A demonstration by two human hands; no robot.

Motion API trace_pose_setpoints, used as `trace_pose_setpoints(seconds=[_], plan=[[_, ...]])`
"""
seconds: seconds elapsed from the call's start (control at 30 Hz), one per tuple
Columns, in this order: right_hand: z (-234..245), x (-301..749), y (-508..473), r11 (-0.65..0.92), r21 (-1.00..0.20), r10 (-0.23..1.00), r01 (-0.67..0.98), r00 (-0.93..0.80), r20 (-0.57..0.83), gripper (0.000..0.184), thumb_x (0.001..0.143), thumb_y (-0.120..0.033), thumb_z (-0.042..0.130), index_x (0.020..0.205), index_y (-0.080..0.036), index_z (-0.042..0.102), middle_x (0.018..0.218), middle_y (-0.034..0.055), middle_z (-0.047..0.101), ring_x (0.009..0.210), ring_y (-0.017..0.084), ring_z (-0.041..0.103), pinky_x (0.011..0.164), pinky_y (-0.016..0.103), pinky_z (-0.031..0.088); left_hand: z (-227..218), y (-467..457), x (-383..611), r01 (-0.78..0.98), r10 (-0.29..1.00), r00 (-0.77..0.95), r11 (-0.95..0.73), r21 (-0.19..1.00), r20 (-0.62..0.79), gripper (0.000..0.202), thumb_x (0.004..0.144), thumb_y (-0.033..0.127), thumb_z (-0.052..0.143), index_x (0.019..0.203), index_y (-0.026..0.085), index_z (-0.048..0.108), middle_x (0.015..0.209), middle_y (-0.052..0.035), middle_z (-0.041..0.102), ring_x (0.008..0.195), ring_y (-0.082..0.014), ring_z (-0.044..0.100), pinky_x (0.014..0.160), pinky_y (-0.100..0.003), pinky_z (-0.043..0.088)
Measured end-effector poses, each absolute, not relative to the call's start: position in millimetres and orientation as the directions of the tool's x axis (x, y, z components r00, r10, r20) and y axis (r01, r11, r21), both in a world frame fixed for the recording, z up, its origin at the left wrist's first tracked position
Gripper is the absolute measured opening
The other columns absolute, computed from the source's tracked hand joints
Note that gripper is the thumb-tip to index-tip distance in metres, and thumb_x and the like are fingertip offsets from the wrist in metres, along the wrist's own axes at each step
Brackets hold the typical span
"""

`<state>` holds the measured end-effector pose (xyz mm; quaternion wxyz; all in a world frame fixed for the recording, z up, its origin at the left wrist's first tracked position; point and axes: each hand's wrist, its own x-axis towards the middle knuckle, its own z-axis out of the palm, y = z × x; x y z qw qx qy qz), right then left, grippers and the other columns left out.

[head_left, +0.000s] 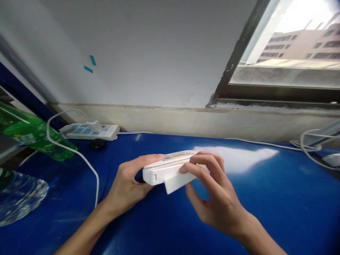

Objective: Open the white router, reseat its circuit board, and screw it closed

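Note:
A white plastic device (pixel 159 177) with a row of small vent slots and a label on its upper face is held above the blue table. A flat white flap (pixel 176 181) sticks out from its near side, angled downward. My left hand (pixel 132 177) grips the device's left end, fingers on top and thumb beneath. At the right, my right hand (pixel 215 191) has its fingers curled over the device and the flap. Its index fingertip presses near the flap's upper edge, and the thumb is by the flap's lower right part.
On the blue table (pixel 265 198), a white power strip (pixel 110 131) with a plugged-in adapter stands by the wall. A white cable (pixel 87 164) loops left of my left hand. A green bottle (pixel 39 136) and a clear bottle (pixel 21 196) lie at left. More cable (pixel 302 141) coils at right.

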<state>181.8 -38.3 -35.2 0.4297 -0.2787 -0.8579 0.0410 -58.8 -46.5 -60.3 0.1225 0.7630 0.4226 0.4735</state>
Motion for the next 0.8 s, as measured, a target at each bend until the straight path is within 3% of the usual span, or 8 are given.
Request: trace_pose_setpoints(seconds=[0.43,0.6,0.8], plan=[[-35,180,-30,0.848,-0.351,0.52,0.396,-0.496,0.695,0.031,0.086,0.0,0.06,0.111,-0.019,0.058,0.11,0.0085,0.057,0.114,0.026,0.051,0.096,0.046,0.041,-63,-45,-59,0.543,0.717,0.201,-0.649,0.533,0.668,0.037,0.083,0.016,0.077,0.119,0.022,0.071,0.12,-0.0036,0.075,0.107,-0.0192,0.073,0.098,-0.027,0.058],[-30,195,-21,0.859,-0.316,0.504,0.402,-0.558,0.659,0.031,0.093,-0.013,0.069,0.121,-0.019,0.06,0.118,0.0105,0.06,0.112,0.025,0.055,0.095,0.044,0.045,-62,-44,-65,0.551,0.759,0.193,-0.608,0.571,0.622,0.039,0.084,0.022,0.08,0.122,0.023,0.07,0.121,-0.0023,0.075,0.108,-0.0175,0.073,0.098,-0.024,0.057],[-33,214,-7,0.797,-0.409,0.584,0.445,-0.391,0.711,0.038,0.083,-0.029,0.083,0.116,-0.019,0.066,0.108,0.0089,0.065,0.099,0.023,0.061,0.082,0.035,0.051,-62,-42,-74,0.517,0.802,0.21,-0.576,0.633,0.559,0.04,0.085,0.026,0.08,0.123,0.023,0.07,0.123,-0.0037,0.074,0.111,-0.0195,0.072,0.099,-0.028,0.057]])
